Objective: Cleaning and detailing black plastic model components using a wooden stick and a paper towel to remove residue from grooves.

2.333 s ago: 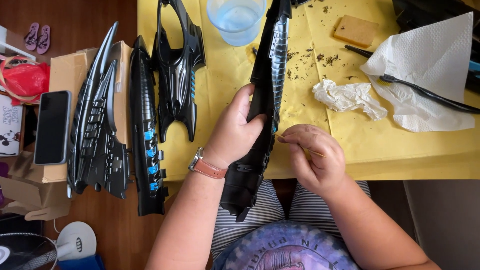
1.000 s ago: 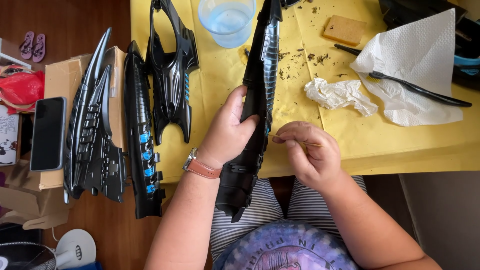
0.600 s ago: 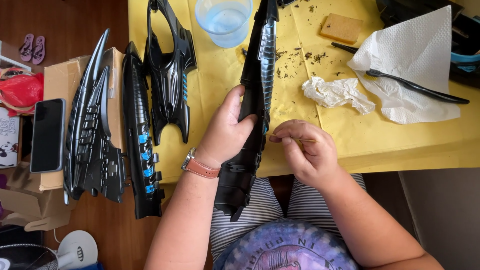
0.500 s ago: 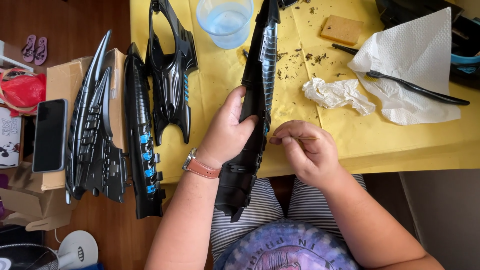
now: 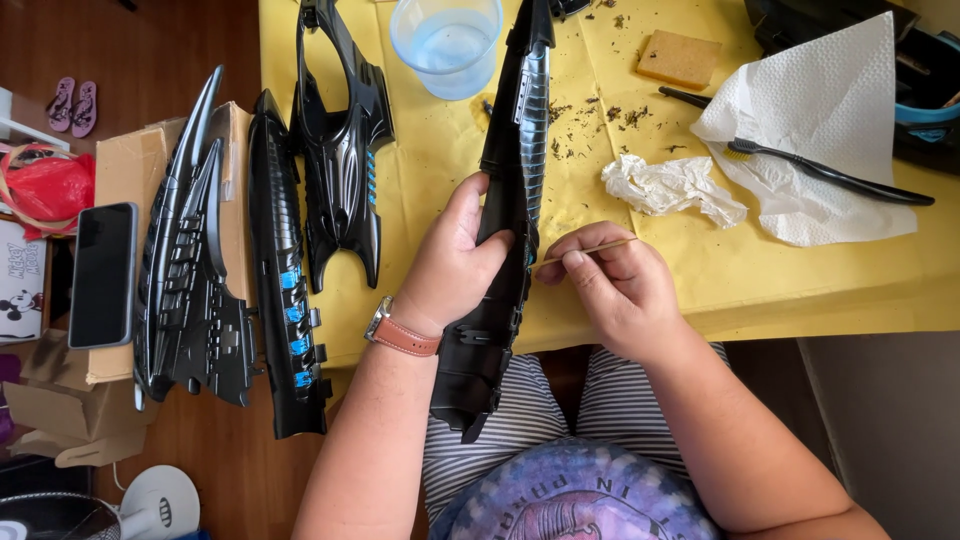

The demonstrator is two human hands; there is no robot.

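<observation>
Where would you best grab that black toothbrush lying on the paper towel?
Probably by the bare handle end, coming from above on the right. The black toothbrush lies flat across the white paper towel, with its bristled head at the left and its slim handle reaching past the towel's right edge onto the yellow table cover, so that end is free for a pinch across its narrow width.

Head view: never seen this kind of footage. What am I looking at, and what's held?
One camera, worn on a person's head, looks down at their two bare hands. The left hand grips a long black ribbed plastic part. The right hand pinches a thin wooden stick against that part's edge. On the yellow table lie another black part, a plastic cup, a sponge, crumpled tissue, a paper towel and a black brush.
</observation>
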